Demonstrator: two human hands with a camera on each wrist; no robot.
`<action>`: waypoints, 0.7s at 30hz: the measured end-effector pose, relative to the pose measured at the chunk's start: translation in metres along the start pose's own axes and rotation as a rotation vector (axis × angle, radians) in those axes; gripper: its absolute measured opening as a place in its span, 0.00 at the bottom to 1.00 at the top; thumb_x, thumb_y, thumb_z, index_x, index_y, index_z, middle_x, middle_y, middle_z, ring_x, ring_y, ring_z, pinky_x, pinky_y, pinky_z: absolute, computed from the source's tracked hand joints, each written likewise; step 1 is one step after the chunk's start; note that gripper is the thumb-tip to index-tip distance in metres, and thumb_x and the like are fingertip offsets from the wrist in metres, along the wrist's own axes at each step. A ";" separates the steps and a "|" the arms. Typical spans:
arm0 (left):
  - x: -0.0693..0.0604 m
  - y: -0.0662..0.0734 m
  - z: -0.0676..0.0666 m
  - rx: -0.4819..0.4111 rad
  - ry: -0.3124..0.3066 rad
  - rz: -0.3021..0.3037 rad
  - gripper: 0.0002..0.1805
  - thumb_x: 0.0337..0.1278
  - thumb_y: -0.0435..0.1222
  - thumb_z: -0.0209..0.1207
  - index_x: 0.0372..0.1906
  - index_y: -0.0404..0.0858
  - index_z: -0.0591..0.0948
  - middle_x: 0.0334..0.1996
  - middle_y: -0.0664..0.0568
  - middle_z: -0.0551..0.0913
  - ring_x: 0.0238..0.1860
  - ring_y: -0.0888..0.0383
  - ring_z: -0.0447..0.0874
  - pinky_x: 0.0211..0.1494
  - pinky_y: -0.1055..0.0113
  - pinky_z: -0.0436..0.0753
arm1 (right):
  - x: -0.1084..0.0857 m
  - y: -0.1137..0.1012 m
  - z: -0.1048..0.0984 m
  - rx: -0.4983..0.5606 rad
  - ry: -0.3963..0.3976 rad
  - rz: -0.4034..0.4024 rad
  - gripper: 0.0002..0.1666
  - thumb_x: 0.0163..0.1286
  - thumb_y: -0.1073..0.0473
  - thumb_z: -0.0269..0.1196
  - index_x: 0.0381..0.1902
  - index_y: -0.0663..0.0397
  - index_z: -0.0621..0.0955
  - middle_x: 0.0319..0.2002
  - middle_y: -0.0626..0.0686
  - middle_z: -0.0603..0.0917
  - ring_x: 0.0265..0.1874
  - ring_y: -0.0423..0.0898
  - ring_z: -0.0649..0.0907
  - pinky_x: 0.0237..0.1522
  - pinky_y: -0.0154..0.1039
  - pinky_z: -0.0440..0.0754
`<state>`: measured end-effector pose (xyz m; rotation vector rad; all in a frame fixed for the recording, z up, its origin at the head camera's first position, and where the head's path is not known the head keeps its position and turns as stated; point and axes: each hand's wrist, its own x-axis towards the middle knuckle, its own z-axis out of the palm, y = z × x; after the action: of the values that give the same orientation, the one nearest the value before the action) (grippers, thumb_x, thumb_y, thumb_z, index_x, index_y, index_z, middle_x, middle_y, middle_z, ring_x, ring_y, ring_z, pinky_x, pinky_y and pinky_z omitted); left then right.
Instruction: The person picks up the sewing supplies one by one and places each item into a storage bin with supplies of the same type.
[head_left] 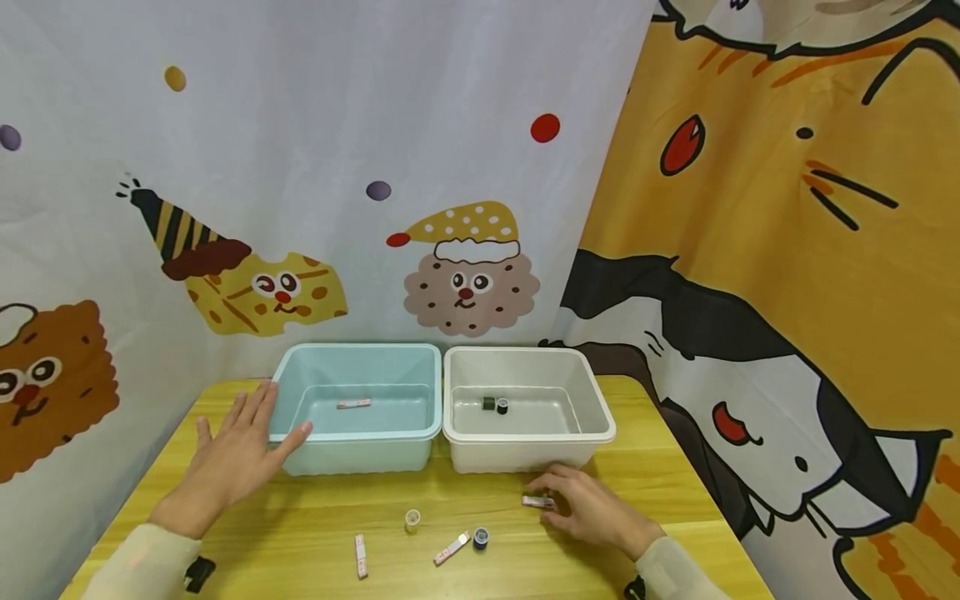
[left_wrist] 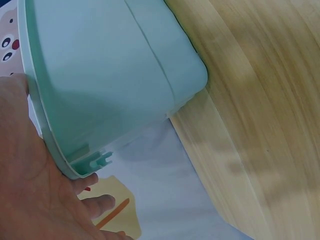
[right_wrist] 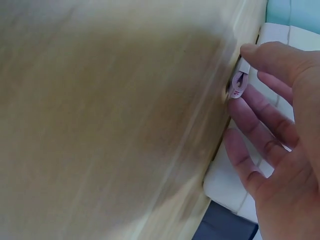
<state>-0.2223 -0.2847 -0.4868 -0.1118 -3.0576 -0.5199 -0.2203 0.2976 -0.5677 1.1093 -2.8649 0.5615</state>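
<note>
Pale sleeves point(head_left: 142, 562): closest to me, one at each lower side, both reaching forward over the surface point(head_left: 300, 542), which is yellowish wood.
Right hand point(head_left: 592, 508): fingers bent, thumb and fingertips pinching a small folded strip point(head_left: 536, 502), white with pinkish print, just in front of the white bin.
Left hand point(head_left: 236, 454): spread wide, fingers straight and gripping nothing, laid against the left end of the blue bin, with the thumb toward its near rim.
Loose on the wood: a second strip point(head_left: 362, 557) points away from me, left of the middle; a third strip point(head_left: 452, 548) lies slantwise, its far end just beside a dark spool point(head_left: 481, 538). A pale spool point(head_left: 412, 521) stands between these two strips, a little farther back.
Blue bin point(head_left: 356, 456): light blue, rectangular, at the back left of the surface; on its floor lies a fourth strip point(head_left: 353, 403), roughly crosswise.
White bin point(head_left: 517, 456): close beside the blue one, on its right; two small spools point(head_left: 502, 406) with dark thread sit next to each other inside.
Curtain point(head_left: 465, 100): pale cloth behind the bins, printed with cartoon snacks in party hats and coloured dots; large orange and black-and-white cats fill the right.
</note>
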 end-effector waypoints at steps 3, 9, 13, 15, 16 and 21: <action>0.000 0.000 0.000 0.001 -0.002 0.001 0.65 0.86 0.77 0.45 0.97 0.30 0.43 0.97 0.28 0.43 0.92 0.15 0.45 0.78 0.00 0.38 | 0.000 0.000 0.002 -0.005 -0.005 0.020 0.25 0.74 0.59 0.82 0.67 0.44 0.91 0.63 0.45 0.92 0.55 0.39 0.89 0.61 0.42 0.94; 0.001 0.001 -0.001 0.000 -0.009 -0.002 0.65 0.86 0.77 0.44 0.97 0.30 0.43 0.96 0.28 0.43 0.92 0.15 0.44 0.78 0.01 0.38 | 0.001 0.002 0.005 0.018 -0.005 0.031 0.22 0.75 0.62 0.80 0.65 0.45 0.91 0.60 0.46 0.92 0.50 0.36 0.87 0.53 0.36 0.92; 0.001 0.001 -0.001 0.000 -0.010 -0.005 0.65 0.86 0.77 0.44 0.97 0.30 0.43 0.97 0.28 0.43 0.93 0.15 0.44 0.78 0.01 0.38 | 0.003 0.003 0.005 0.042 -0.010 0.031 0.20 0.76 0.63 0.80 0.63 0.46 0.92 0.57 0.45 0.92 0.47 0.33 0.86 0.50 0.32 0.90; 0.001 0.001 -0.001 0.000 -0.012 -0.005 0.65 0.86 0.77 0.44 0.97 0.30 0.43 0.97 0.29 0.42 0.93 0.15 0.44 0.78 0.01 0.37 | 0.004 0.003 0.006 0.049 -0.012 0.029 0.20 0.77 0.63 0.79 0.63 0.47 0.92 0.55 0.45 0.92 0.46 0.33 0.85 0.48 0.31 0.90; 0.001 0.001 -0.001 -0.001 -0.012 -0.005 0.65 0.86 0.77 0.44 0.97 0.30 0.43 0.97 0.29 0.42 0.93 0.15 0.44 0.78 0.01 0.37 | 0.004 0.003 0.006 0.052 -0.013 0.027 0.19 0.77 0.63 0.79 0.63 0.47 0.92 0.55 0.46 0.92 0.46 0.33 0.85 0.48 0.31 0.89; 0.000 0.000 -0.002 -0.008 -0.020 -0.007 0.65 0.85 0.77 0.44 0.97 0.31 0.42 0.97 0.29 0.41 0.93 0.15 0.43 0.78 0.01 0.36 | 0.006 0.002 0.005 0.055 -0.014 0.022 0.19 0.77 0.65 0.79 0.62 0.48 0.92 0.55 0.47 0.92 0.44 0.32 0.85 0.47 0.30 0.89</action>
<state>-0.2227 -0.2853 -0.4850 -0.1067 -3.0767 -0.5350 -0.2253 0.2935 -0.5723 1.0954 -2.8938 0.6399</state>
